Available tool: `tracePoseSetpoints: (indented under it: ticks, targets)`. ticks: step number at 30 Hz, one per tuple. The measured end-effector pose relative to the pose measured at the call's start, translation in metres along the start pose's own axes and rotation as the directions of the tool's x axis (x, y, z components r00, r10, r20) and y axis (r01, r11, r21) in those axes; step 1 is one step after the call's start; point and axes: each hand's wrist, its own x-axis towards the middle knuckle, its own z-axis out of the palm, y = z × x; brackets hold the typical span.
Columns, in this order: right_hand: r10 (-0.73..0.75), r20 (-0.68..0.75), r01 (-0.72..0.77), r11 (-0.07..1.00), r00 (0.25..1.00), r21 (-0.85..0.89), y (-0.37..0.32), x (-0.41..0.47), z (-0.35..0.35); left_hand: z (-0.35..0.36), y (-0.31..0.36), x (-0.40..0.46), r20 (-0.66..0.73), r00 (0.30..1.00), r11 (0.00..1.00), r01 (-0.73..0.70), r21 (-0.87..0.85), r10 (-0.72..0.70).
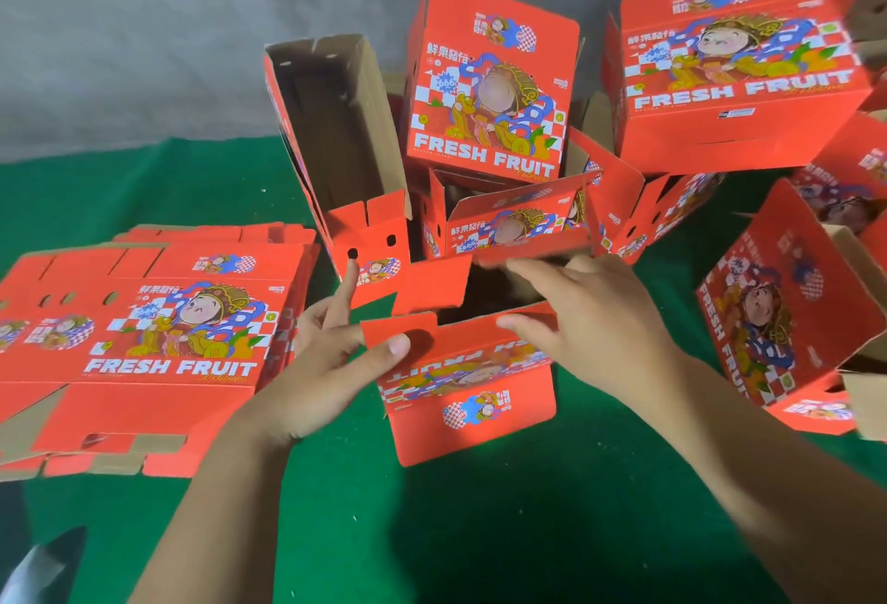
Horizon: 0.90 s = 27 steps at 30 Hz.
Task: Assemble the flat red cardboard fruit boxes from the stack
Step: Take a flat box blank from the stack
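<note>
A red cardboard box [473,407] stands partly formed on the green cloth in front of me, its top open and dark inside. My left hand [331,363] grips the near top flap at its left corner, thumb on the outside, index finger pointing up. My right hand [581,311] reaches over the opening, fingers spread on the far and near flaps. The stack of flat red boxes [144,339] printed "FRESH FRUIT" lies at the left.
Several assembled red boxes are piled behind and to the right: one open and brown inside [336,133], one upright [489,80], one at top right [729,66], one tipped at right [787,311]. A grey wall [144,27] bounds the green cloth [456,531].
</note>
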Motion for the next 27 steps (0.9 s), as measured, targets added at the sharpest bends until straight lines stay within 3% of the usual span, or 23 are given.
tracePoseSetpoints:
  ticks: [3,8,12,15,17,20,22,24,27]
  targets:
    - [0.033,0.148,-0.033,0.999,0.988,-0.005,-0.004,0.003,-0.004,0.006,-0.002,0.000,-0.054,0.998,0.999,0.008,-0.047,-0.011]
    - [0.046,0.266,-0.037,0.999,0.963,-0.039,-0.003,0.015,-0.009,0.012,-0.004,0.005,0.075,0.995,0.997,0.073,-0.032,-0.070]
    - [0.162,0.379,-0.166,0.986,0.911,-0.022,0.005,0.032,-0.007,0.020,-0.005,0.012,-0.005,1.000,1.000,0.020,0.010,-0.020]
    - [0.155,0.442,-0.177,0.984,0.883,0.008,0.013,0.041,0.001,0.028,-0.006,0.014,-0.097,0.995,1.000,0.007,-0.023,-0.010]
    - [0.159,0.434,-0.174,0.985,0.887,-0.004,0.018,0.044,0.007,0.034,-0.005,0.018,-0.235,0.971,0.999,0.045,-0.005,-0.045]
    - [0.312,0.464,-0.320,0.945,0.829,-0.062,0.024,0.050,0.018,0.042,-0.005,0.026,-0.470,0.881,0.993,0.093,0.069,-0.050]
    - [0.390,0.449,-0.396,0.914,0.804,-0.087,0.024,0.049,0.022,0.045,-0.006,0.031,-0.554,0.831,0.979,0.148,0.141,-0.046]
    - [0.408,0.359,-0.411,0.909,0.840,-0.070,0.029,0.046,0.026,0.047,-0.007,0.033,-0.604,0.795,0.965,0.198,0.169,-0.057]
    - [0.374,0.148,-0.378,0.926,0.916,-0.004,0.037,0.043,0.033,0.049,-0.008,0.034,-0.668,0.742,0.982,0.160,0.098,-0.054]
